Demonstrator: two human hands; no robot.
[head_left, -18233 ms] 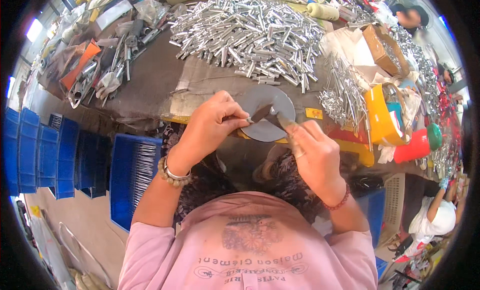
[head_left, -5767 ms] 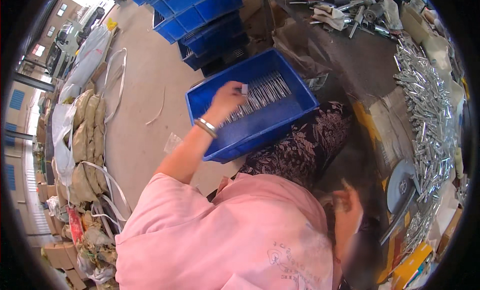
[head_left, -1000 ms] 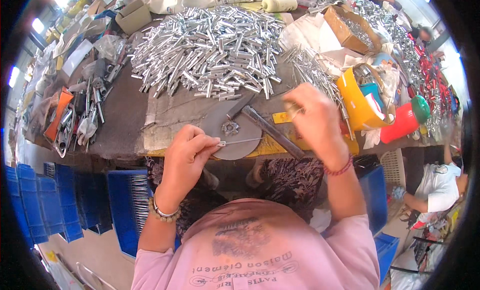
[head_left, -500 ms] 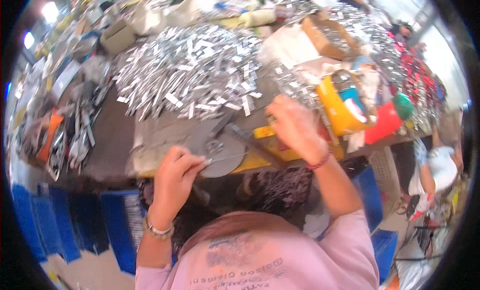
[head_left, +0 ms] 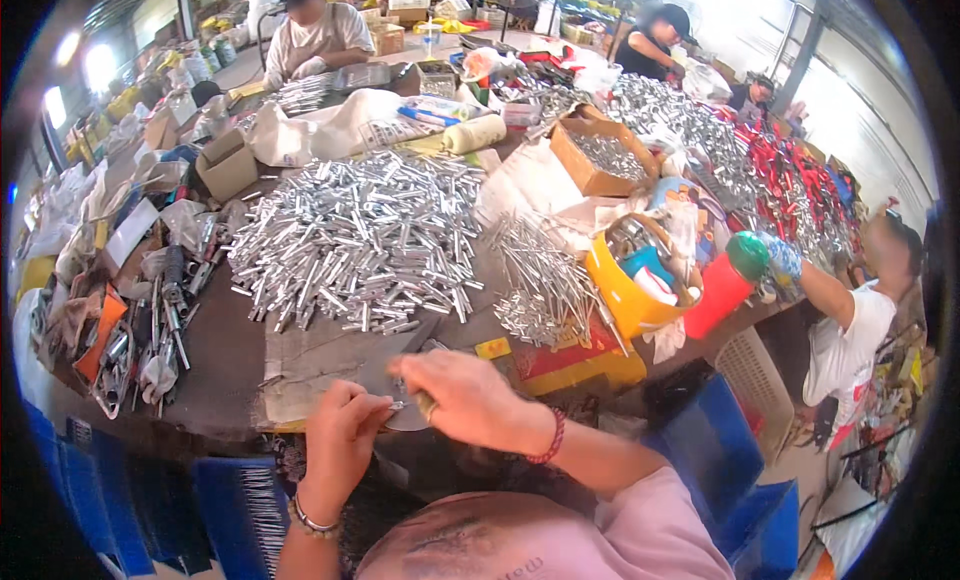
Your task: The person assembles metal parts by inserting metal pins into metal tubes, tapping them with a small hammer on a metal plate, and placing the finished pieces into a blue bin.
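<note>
At the table's front edge, my left hand point(head_left: 343, 428) is closed, thumb and fingertips pinching a small shiny metal piece point(head_left: 397, 406). Right beside it, my right hand point(head_left: 468, 396) is curled shut with its fingers over the same spot; whatever it grips is hidden and blurred. Under both hands lies a grey round plate point(head_left: 412, 421), mostly covered by them. Beyond my hands spreads a large heap of short silvery metal tubes point(head_left: 360, 240). To its right is a smaller pile of thin metal rods point(head_left: 540, 290).
A yellow container point(head_left: 625, 290) with a blue item in it and a red bottle with green cap point(head_left: 722, 292) stand at right. A cardboard box point(head_left: 600, 158) holds small metal parts. Tools and bags crowd the left. Blue bins point(head_left: 235, 510) sit below. Several people work around the table.
My right hand has moved left and down, from apart to beside my left hand. The view has tilted up, showing more of the far table and people.
</note>
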